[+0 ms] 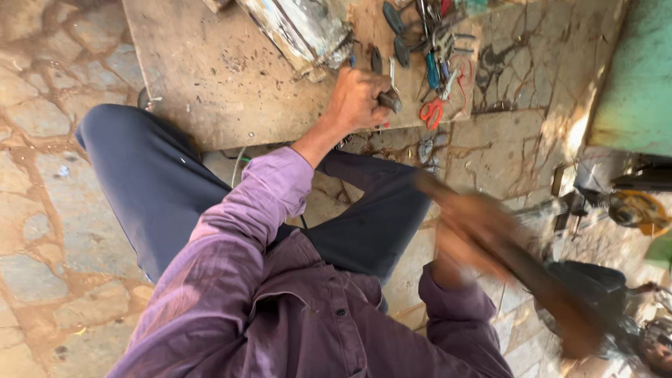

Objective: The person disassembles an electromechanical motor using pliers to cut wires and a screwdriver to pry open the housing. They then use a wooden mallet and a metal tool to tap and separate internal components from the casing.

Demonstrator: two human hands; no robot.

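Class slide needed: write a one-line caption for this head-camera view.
Seated person's left hand grips a small tool on a wooden board beside scattered tools; blurred right hand swings a long handle.

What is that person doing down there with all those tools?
A person in a purple shirt sits over a low wooden board. The left hand grips a small dark tool on the board, beside a pile of hand tools with red-handled scissors. The right hand is blurred, holding a long brownish handle.
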